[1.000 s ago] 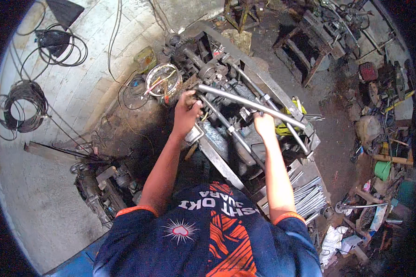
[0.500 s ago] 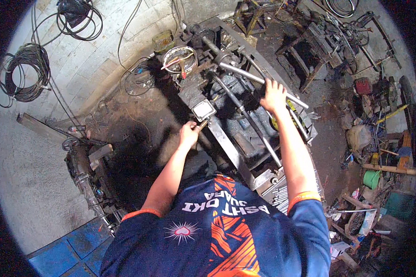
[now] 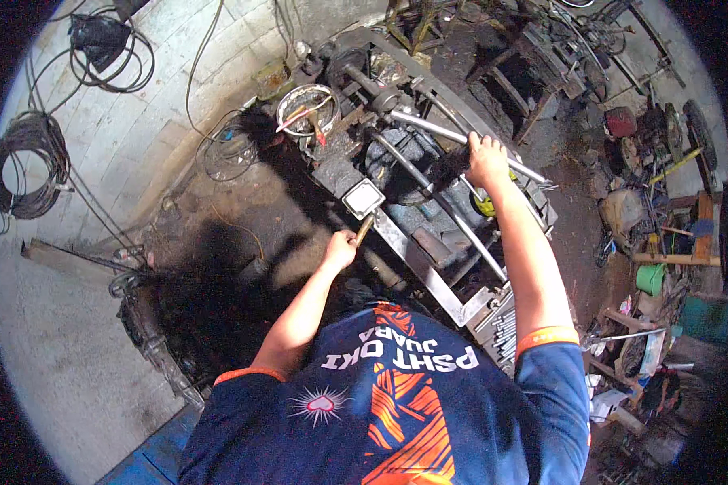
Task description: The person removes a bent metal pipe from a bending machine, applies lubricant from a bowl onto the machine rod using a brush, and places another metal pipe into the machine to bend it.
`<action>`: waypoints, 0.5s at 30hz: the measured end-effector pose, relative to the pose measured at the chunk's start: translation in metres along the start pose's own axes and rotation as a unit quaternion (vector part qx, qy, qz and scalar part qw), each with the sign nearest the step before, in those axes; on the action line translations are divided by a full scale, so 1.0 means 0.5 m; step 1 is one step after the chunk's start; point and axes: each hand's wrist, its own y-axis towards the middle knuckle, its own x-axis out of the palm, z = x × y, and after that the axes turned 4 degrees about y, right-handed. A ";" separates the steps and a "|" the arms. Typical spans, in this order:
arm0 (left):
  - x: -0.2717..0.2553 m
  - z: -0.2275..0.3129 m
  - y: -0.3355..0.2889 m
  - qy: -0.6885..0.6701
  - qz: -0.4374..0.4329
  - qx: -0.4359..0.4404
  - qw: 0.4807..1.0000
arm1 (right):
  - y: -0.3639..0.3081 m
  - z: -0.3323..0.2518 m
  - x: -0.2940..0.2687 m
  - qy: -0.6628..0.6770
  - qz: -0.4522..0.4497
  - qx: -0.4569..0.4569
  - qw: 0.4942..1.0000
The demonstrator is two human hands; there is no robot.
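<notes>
My left hand (image 3: 341, 249) is closed round a short brass-coloured lever (image 3: 365, 227). That lever sticks out just below a box with a white square face (image 3: 364, 200), on the near side of a greasy metal machine (image 3: 404, 245). My right hand (image 3: 488, 162) is wrapped over a bare metal pipe (image 3: 431, 128), which slants from a round spindle part (image 3: 386, 99) toward the right. A second long rod (image 3: 404, 167) crosses the machine below it. Under my right wrist a yellow-green round part (image 3: 483, 202) shows partly.
A round tub (image 3: 334, 103) with red-handled brushes or tools stands at the machine's far left. Several thin metal rods (image 3: 503, 335) lie by its near end. Coiled cables (image 3: 63, 153) hang on the left wall. Scrap and a green bucket (image 3: 650, 280) crowd the right.
The view has shifted a little. My left hand has swung the lever slightly, so it points more steeply toward me. My right hand stays on the pipe.
</notes>
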 end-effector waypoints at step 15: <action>-0.042 0.016 0.020 -0.028 -0.148 -0.003 0.989 | 0.011 -0.014 0.017 0.001 0.056 0.025 0.998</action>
